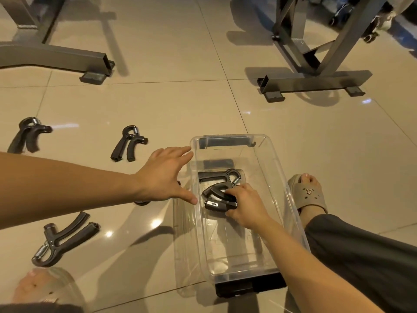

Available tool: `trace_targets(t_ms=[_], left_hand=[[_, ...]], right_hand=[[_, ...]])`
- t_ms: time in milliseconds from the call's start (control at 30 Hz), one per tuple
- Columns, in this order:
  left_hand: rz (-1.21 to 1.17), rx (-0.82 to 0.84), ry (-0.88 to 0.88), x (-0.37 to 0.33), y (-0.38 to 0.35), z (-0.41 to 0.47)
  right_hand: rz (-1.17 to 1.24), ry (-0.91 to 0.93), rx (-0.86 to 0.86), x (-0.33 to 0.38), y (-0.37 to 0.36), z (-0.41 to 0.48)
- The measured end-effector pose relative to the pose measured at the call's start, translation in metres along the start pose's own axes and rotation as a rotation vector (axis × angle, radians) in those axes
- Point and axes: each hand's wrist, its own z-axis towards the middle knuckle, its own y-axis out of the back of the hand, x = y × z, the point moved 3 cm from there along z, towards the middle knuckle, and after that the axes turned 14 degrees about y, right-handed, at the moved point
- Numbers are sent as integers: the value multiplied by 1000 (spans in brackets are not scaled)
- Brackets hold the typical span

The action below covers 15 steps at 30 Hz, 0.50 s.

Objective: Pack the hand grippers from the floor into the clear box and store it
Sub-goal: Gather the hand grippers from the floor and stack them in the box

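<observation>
Hands first: right hand [246, 206] is curled round the held gripper [216, 199] down inside the clear box [234, 251]. Left hand [167, 175] is spread wide and empty, hovering just beside the box's left wall.

Nearest me, the near gripper [63, 240] lies on the floor [180, 98]. A second gripper [221, 175] sits in the box just past the held one. Further left, the middle gripper [129, 143] and far gripper [27, 134] wait on the tiles. Something dark pokes out under the left wrist, can't tell what.

So I'd guess two in, at least three left, and storing not started.
</observation>
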Motion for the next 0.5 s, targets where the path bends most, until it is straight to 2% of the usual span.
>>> trace_targets(t_ms=[167,300,400,500], left_hand=[[-31,-13,-15,2,-3,2],[-56,-14,-18,2,-3,2],[-61,-14,-24,2,-3,2],[-71,-7,-17,2,-3,2]], right_hand=[[-231,109,107,-3,-7,5],[-313,145,152,-6,-15,7],[-292,69,103,-12,-17,4],[-143,-97,-8,-23,-15,0]])
